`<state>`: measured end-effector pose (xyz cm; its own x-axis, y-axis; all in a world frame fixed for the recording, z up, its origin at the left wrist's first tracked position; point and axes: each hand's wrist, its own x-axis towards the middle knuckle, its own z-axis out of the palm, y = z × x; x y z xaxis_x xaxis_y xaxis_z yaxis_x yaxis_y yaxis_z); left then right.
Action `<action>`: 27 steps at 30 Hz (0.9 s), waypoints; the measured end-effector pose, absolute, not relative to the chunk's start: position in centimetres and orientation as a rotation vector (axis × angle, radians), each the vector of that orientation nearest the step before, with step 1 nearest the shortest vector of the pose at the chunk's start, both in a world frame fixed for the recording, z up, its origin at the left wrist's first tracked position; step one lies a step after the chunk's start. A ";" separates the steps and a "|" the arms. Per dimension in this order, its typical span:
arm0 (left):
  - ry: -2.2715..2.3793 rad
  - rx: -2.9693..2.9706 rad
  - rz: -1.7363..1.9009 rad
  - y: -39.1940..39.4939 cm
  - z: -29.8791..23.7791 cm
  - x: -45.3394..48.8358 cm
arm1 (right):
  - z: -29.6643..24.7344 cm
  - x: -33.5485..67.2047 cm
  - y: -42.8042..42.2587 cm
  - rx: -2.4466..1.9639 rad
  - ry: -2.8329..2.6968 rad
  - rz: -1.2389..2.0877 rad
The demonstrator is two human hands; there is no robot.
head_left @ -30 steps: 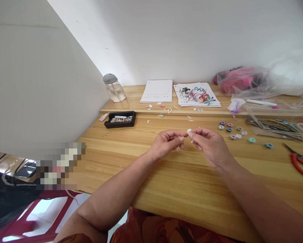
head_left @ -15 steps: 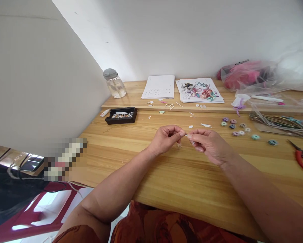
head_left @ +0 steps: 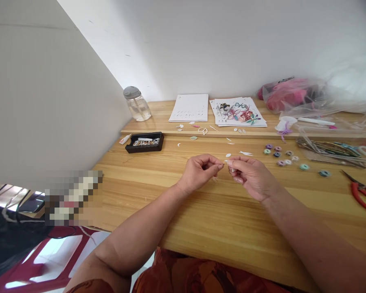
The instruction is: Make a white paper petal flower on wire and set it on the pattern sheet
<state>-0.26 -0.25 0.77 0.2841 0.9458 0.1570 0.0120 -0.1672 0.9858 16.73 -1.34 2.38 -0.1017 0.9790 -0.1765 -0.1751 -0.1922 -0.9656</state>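
Note:
Over the middle of the wooden table, my left hand [head_left: 201, 171] and my right hand [head_left: 246, 173] meet almost fingertip to fingertip, both closed in a pinch. A tiny white piece [head_left: 226, 161] shows at the right fingertips, close to the left ones; its kind is too small to tell. Pale, thread-like wisps [head_left: 215, 178] hang under my left hand. Something shiny [head_left: 232, 170] shows among my right fingers, mostly hidden. Just beyond the hands lie a white oval cutout [head_left: 228, 155] and pointed white cutouts [head_left: 246, 153].
At right lie several thread bobbins [head_left: 281, 163], red-handled pliers [head_left: 361, 191] and a clear box [head_left: 332, 140] of tools. A black tray [head_left: 130, 148] of beads sits left, below a water bottle [head_left: 139, 109]. Paper sheets [head_left: 190, 103] and flower pieces [head_left: 248, 116] rest on the raised ledge.
The view has shifted slightly. My fingertips have drawn a little apart, with a small gap now between them; both hands keep their pinch.

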 end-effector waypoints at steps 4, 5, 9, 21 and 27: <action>1.032 1.585 1.121 -1.0 0.8 0.1 | 2.4 16.5 -1.4 -1.231 -1.116 1.287; 1.042 1.630 1.124 -1.2 0.8 0.2 | 2.4 16.5 -1.5 -1.259 -1.162 1.203; 1.061 1.822 1.156 -1.7 0.9 0.1 | 2.7 16.5 -2.0 -1.384 -1.438 0.822; 1.154 1.989 1.199 -1.3 2.3 -1.0 | 2.5 16.9 -2.1 -1.301 -1.874 0.519; 1.152 1.763 1.206 -0.4 1.6 -0.9 | 2.7 17.3 -2.0 -1.285 -1.739 0.921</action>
<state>-0.89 -0.37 1.62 0.1711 0.9309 0.3226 0.2792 -0.3598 0.8903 17.32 -1.96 2.70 -0.1935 0.9677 0.1617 0.4103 0.2296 -0.8826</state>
